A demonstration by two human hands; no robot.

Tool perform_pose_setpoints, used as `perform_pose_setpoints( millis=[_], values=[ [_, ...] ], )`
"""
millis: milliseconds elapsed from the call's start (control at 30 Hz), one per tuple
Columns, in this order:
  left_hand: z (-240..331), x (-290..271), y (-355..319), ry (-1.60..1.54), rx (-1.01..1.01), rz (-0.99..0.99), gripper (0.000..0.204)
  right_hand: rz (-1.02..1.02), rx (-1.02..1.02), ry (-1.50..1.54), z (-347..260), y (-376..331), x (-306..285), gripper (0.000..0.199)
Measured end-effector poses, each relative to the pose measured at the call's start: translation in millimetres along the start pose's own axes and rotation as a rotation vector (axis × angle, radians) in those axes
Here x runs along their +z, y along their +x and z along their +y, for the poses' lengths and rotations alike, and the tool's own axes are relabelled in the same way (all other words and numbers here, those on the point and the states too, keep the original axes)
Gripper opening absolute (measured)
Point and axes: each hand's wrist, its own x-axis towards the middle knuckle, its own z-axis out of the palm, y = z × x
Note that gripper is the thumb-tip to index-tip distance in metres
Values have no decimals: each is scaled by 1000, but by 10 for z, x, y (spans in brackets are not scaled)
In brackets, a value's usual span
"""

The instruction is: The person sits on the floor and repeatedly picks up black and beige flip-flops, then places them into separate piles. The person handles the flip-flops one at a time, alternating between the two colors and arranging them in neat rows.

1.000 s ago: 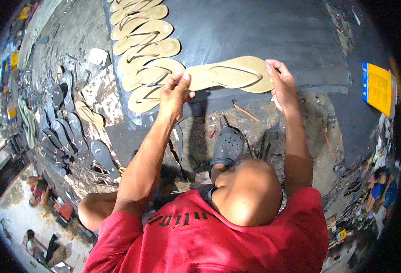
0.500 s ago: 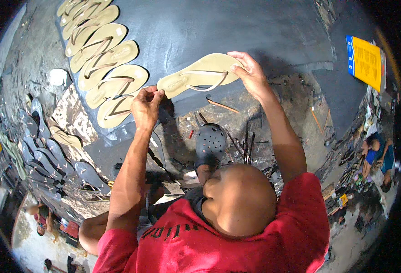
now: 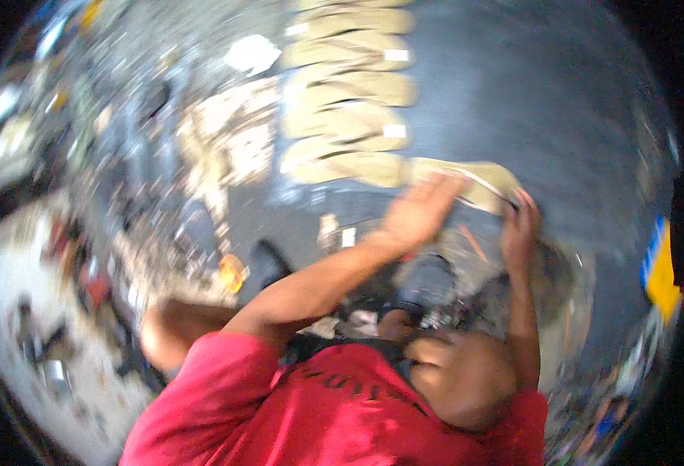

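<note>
A beige flip-flop [image 3: 491, 172] with a pale strap lies at the right end of the nearest sandal in the row, its toe end pointing right. Across its heel half rests my left hand [image 3: 426, 206], palm down with fingers stretched out. At the toe end, my right hand [image 3: 521, 221] has fingers and thumb curled round the edge. Motion blur softens the fingertips. To the left, a row of beige flip-flops [image 3: 346, 168] stretches away from me on the dark sheet [image 3: 528, 85]; some carry small white labels.
A dark clog [image 3: 427, 279] is on my foot below the hands. Scraps and dark flip-flops lie blurred on the ground at left. A white scrap [image 3: 252, 54] sits beside the row, and a yellow-and-blue packet [image 3: 660, 272] is at far right.
My head view has swung, so the row now appears nearer the middle. The flip-flop came down beside the row. My left hand went from pinching its heel to lying flat over it.
</note>
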Motion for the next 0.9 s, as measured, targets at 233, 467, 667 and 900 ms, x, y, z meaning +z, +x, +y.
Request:
perform_pose_setpoints(
  millis=[233, 467, 667, 900],
  values=[
    [-419, -830, 370, -375, -189, 342, 42, -390, 112, 133, -66, 218, -568, 34],
    [-3439, -2248, -1607, 355, -1465, 941, 87, -8, 133, 137, 114, 190, -750, 39],
    [-3865, -3598, -3363, 593, -1199, 36, 58, -22, 128, -3, -212, 429, -697, 40],
    [-4408, -3269, -4056, 307, -1456, 997, 67, -86, -114, -82, -1357, 986, -639, 37]
  ],
)
